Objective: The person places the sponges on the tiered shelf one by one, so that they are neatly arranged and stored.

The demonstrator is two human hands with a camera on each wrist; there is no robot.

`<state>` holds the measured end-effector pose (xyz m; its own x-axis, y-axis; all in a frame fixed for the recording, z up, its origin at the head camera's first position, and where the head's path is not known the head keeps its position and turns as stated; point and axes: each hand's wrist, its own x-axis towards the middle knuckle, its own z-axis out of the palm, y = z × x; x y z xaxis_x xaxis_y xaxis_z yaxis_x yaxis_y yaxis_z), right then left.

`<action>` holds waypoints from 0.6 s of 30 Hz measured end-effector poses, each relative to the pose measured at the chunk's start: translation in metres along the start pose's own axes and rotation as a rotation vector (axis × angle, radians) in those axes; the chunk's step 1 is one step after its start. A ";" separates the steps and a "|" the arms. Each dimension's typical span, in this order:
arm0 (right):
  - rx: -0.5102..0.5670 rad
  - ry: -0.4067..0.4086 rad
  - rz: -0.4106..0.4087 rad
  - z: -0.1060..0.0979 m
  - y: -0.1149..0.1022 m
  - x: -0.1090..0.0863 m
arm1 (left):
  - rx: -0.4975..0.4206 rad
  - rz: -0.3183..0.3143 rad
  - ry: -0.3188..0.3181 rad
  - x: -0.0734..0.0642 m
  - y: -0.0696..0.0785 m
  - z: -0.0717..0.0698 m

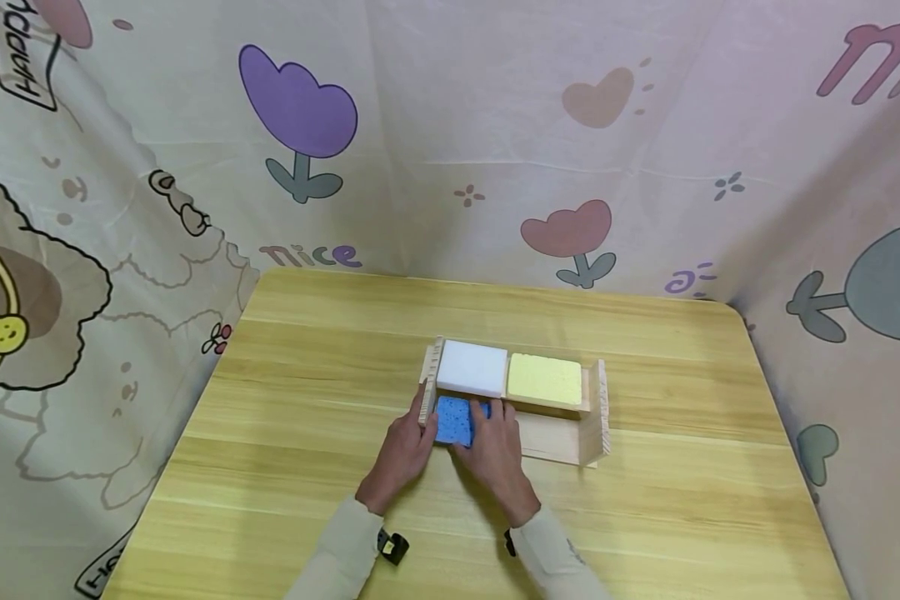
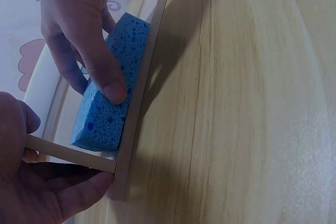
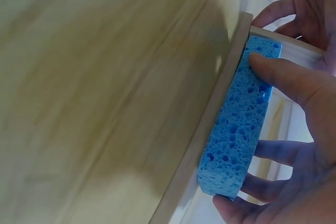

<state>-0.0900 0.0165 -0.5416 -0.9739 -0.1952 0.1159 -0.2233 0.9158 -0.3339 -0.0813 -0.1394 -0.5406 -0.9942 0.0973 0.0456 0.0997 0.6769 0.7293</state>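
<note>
A blue sponge [image 1: 452, 420] lies in the front left part of a two-level wooden rack [image 1: 551, 437]. My right hand [image 1: 497, 442] grips it, with the thumb on its front face and fingers on its top and right end, as the right wrist view shows. My left hand [image 1: 407, 446] holds the rack's left side panel [image 2: 68, 152] between thumb and fingers. On the rack's raised back level sit a white sponge block [image 1: 472, 367] at the left and a yellow sponge [image 1: 544, 379] at the right.
The rack stands on a light wood table [image 1: 307, 375], its right side panel [image 1: 604, 408] rising beyond the yellow sponge. A printed cloth [image 1: 435, 125] hangs behind the table and along both sides. Straps with small dark devices [image 1: 393, 547] sit on the wrists.
</note>
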 end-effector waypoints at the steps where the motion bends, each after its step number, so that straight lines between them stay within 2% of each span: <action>1: 0.001 0.000 0.003 0.001 0.000 0.000 | -0.002 -0.001 0.000 0.000 0.000 0.000; 9: 0.017 -0.012 0.015 0.006 0.000 0.001 | 0.012 0.000 0.000 0.000 0.000 0.000; 18: -0.025 -0.061 0.013 0.001 0.000 0.002 | 0.001 0.004 0.001 0.000 0.001 0.000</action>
<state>-0.0925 0.0160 -0.5427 -0.9775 -0.2038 0.0546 -0.2106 0.9268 -0.3111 -0.0813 -0.1386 -0.5396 -0.9938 0.0991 0.0495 0.1038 0.6776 0.7281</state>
